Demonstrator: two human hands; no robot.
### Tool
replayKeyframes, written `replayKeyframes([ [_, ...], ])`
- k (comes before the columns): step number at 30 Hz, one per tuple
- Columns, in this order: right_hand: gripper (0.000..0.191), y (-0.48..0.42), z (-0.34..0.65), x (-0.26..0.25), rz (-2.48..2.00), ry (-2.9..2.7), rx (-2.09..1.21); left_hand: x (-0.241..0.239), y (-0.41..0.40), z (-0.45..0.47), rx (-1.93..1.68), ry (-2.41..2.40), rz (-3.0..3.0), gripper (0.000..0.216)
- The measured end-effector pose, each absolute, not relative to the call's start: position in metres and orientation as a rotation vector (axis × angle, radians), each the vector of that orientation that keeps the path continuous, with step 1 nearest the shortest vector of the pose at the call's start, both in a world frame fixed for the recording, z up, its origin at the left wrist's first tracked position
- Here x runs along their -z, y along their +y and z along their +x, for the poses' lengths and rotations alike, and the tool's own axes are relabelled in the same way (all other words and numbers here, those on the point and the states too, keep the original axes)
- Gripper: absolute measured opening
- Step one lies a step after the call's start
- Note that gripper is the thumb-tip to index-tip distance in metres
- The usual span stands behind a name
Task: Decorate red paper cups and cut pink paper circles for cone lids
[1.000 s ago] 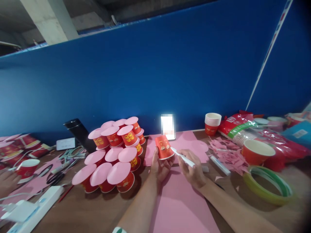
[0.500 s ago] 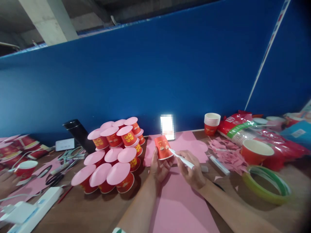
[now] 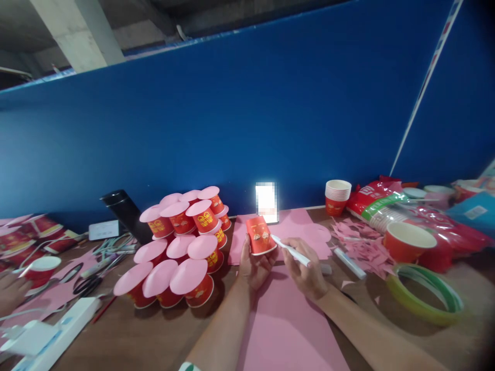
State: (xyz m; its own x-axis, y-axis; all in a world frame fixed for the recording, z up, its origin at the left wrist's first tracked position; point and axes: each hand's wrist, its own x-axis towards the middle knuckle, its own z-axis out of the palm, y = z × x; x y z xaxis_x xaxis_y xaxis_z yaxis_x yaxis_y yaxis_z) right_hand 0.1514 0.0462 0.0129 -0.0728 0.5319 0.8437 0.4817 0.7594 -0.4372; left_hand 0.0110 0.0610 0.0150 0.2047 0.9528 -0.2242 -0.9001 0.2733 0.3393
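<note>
My left hand (image 3: 255,269) grips a red paper cup (image 3: 260,234), which is upside down and slightly tilted, its white rim at the bottom. A white pen-like stick (image 3: 292,251) is pinched in my right hand (image 3: 305,273). Its tip is by the right side of the cup; whether they touch I cannot tell. Under both hands lie pink paper sheets (image 3: 288,319). To the left stand several upturned red cups topped with pink paper discs (image 3: 187,276), some stacked in tiers.
A lit phone (image 3: 266,203) leans by the blue partition (image 3: 247,118). On the right are stacked cups (image 3: 337,198), pink scraps (image 3: 363,242), a loose cup (image 3: 408,242) and a tape roll (image 3: 394,293). Leftward are a power strip (image 3: 73,324), scissors (image 3: 87,284) and another person's hand (image 3: 11,291).
The cup has turned slightly in my left hand, and the stick's tip has shifted a little to the right. At far left, the other person's hand has moved slightly.
</note>
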Motion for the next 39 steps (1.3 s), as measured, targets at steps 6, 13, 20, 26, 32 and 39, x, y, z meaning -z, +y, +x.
replayKeyframes([
  [6, 0.013, 0.043, 0.15, -0.016, -0.788, -1.717, -0.094, -0.009, 0.064, 0.009, -1.314, 0.425, 0.148, 0.037],
  [13, 0.015, 0.042, 0.15, -0.016, -0.764, -1.759, -0.099, -0.01, 0.062, 0.01, -1.313, 0.441, 0.191, 0.043],
  [20, 0.013, 0.044, 0.15, -0.015, -0.783, -1.711, -0.14, -0.012, 0.063, 0.011, -1.321, 0.418, 0.159, 0.037],
  [26, 0.015, 0.043, 0.15, -0.011, -0.767, -1.734, -0.161, -0.01, 0.063, 0.012, -1.292, 0.465, 0.284, 0.046],
  [32, 0.019, 0.042, 0.15, -0.011, -0.724, -1.774, -0.112, -0.005, 0.064, 0.015, -1.319, 0.442, 0.355, 0.041],
  [39, 0.021, 0.042, 0.15, -0.014, -0.694, -1.766, -0.064, -0.004, 0.064, 0.015, -1.317, 0.414, 0.376, 0.037],
])
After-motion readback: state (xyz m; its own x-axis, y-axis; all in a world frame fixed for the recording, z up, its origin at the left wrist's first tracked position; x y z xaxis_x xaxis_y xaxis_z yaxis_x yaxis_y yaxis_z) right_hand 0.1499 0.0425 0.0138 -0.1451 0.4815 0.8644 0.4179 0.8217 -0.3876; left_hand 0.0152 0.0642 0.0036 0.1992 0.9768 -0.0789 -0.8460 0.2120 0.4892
